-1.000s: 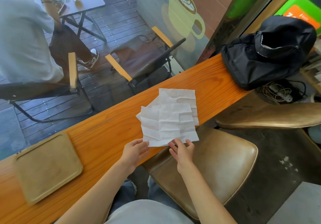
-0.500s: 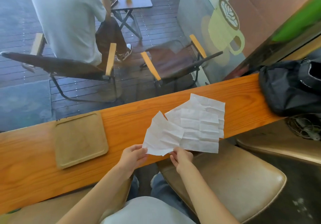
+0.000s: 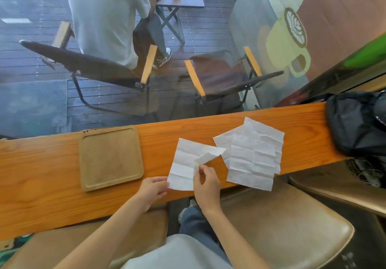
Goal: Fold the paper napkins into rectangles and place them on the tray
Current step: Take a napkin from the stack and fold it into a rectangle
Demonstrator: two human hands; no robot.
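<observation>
One white creased paper napkin (image 3: 186, 160) lies on the orange wooden counter (image 3: 41, 197) in front of me. My left hand (image 3: 153, 189) pinches its lower left corner. My right hand (image 3: 206, 185) holds its right edge, which is lifted and curled over toward the left. A loose pile of more unfolded napkins (image 3: 252, 156) lies to the right, overhanging the counter's near edge. The brown wooden tray (image 3: 111, 158) sits to the left of the held napkin, with nothing on it.
A black bag (image 3: 357, 122) rests on the counter's right end. Tan stools (image 3: 277, 227) stand below the counter. Beyond a glass pane, a person sits on a folding chair (image 3: 87, 66) beside another chair (image 3: 225, 76).
One napkin has been pulled off the pile to the left, toward the tray. My right hand has lifted its right edge and begun turning it over. The view has shifted left.
</observation>
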